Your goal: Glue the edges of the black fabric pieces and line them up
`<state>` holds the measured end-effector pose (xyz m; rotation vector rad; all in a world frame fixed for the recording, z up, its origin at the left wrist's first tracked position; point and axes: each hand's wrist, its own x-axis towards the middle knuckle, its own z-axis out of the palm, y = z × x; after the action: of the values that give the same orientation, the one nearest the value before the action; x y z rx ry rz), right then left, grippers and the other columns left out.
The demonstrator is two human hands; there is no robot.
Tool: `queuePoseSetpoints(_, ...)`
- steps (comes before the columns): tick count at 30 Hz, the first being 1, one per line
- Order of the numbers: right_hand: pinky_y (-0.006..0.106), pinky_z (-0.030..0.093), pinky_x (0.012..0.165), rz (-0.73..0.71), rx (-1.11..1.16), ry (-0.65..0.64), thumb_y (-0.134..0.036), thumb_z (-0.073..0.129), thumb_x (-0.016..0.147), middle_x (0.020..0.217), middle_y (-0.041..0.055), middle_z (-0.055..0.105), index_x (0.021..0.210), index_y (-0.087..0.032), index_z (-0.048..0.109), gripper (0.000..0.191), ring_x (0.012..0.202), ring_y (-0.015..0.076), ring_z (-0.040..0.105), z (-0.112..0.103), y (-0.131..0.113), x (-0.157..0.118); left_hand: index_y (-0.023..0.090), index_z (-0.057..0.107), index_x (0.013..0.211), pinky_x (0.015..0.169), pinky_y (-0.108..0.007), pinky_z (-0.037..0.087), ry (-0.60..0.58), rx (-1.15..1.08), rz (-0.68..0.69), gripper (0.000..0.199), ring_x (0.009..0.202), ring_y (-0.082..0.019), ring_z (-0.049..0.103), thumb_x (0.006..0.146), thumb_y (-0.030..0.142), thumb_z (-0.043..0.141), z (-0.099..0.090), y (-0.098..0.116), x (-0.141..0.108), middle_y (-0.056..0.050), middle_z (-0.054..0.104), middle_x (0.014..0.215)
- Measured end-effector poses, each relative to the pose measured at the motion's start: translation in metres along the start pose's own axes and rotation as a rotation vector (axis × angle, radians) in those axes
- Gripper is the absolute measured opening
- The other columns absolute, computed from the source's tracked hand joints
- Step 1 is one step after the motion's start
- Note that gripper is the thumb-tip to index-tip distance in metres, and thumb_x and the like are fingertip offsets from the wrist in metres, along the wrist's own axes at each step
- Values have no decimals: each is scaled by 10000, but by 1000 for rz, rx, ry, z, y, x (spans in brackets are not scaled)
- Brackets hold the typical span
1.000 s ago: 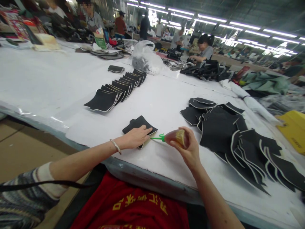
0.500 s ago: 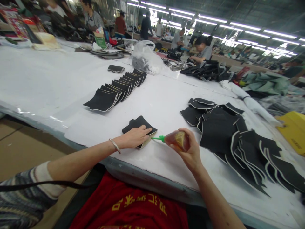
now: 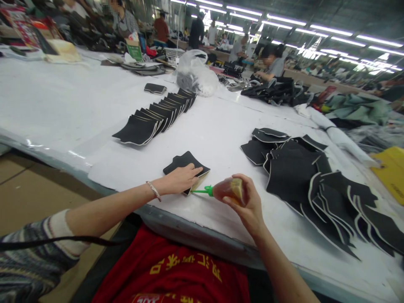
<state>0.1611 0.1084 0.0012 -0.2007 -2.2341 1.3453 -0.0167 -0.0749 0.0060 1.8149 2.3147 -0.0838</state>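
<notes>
My right hand (image 3: 249, 204) is wrapped round a squeeze bottle (image 3: 227, 190) of amber liquid, held on its side. The bottle's thin green nozzle (image 3: 200, 191) points left, its tip at the pale edge of a black leather-like piece (image 3: 186, 161) on the table. My left hand (image 3: 182, 179) lies on that piece with the index finger stretched out, pressing it down; the other fingers partly hide its near side. A pale yellowish strip shows along the piece's right edge, below my fingertips.
A fanned row of similar black pieces (image 3: 154, 115) lies beyond my left hand. To the right is a loose heap of larger black pieces (image 3: 293, 172). Farther back are a clear plastic bag (image 3: 197, 75) and a yellow object (image 3: 389, 168). Several people work in the background.
My right hand has tipped the bottle and brought it left and nearer me, so its nozzle tip has travelled down the piece's edge to the near corner. My left hand keeps its place on the piece.
</notes>
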Motion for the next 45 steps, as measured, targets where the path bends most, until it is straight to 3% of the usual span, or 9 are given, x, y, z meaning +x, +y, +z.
queuePoseSetpoints(4,395,463,929,15,-49,115,-466,794,739,1125,42,574,1163,-251,542,538,1003,248,567,4,-1,0,79,666,1123,755,-307,483,-10,-45,-19,433,1177,-265,464,991,178,265,-2,1,0,-147,415,1478)
queuePoseSetpoints(15,391,464,919,68,14,25,-462,783,757,1120,40,570,1181,-260,532,533,987,243,570,5,0,-8,109,689,1020,746,-282,452,-13,-28,-5,405,1176,-259,456,985,186,293,0,0,0,-97,352,1539)
queuePoseSetpoints(22,416,456,950,-73,-164,127,-454,770,761,1154,58,578,1189,-249,520,536,1025,259,569,-11,17,29,99,466,1409,855,-270,432,-6,-192,-121,473,1139,-216,508,993,195,262,-5,3,0,-137,515,1358)
queuePoseSetpoints(27,410,467,931,-88,-154,146,-453,789,742,1128,50,594,1176,-243,539,543,991,250,583,-12,19,31,92,388,1466,905,-285,416,-1,-276,-155,506,1112,-212,527,986,219,290,-8,2,-1,-144,562,1258)
queuePoseSetpoints(31,409,518,864,103,118,92,-469,779,742,1030,46,627,1136,-228,580,503,932,248,610,-4,17,21,137,422,1450,946,-295,399,42,-370,-139,492,1162,-223,510,975,237,339,-1,-3,0,-129,568,1274)
queuePoseSetpoints(36,352,600,573,579,847,197,-464,761,751,925,56,696,1011,-211,644,381,764,236,682,-5,21,22,187,554,1346,981,-304,404,137,-624,-196,423,1164,-223,537,970,304,398,0,-10,-6,-106,591,1248)
queuePoseSetpoints(39,354,632,648,724,1114,275,-370,788,738,1015,74,720,1029,-219,676,347,810,230,710,-18,29,23,173,575,1302,975,-328,422,299,-575,-414,411,1113,-227,572,949,331,439,-4,-19,-11,-117,592,1209)
queuePoseSetpoints(41,341,635,676,764,1196,194,-425,765,749,1055,121,712,1077,-187,690,412,858,240,709,-29,37,22,142,580,1253,957,-369,434,368,-478,-619,434,1113,-266,568,887,371,538,-4,-30,-12,-150,576,1217)
queuePoseSetpoints(45,348,633,683,764,1218,105,-542,739,707,1130,168,683,1163,-187,685,581,846,243,697,-54,60,17,166,631,963,809,-337,468,321,-685,-777,341,973,-264,592,674,304,749,-1,-53,-6,-87,632,989)
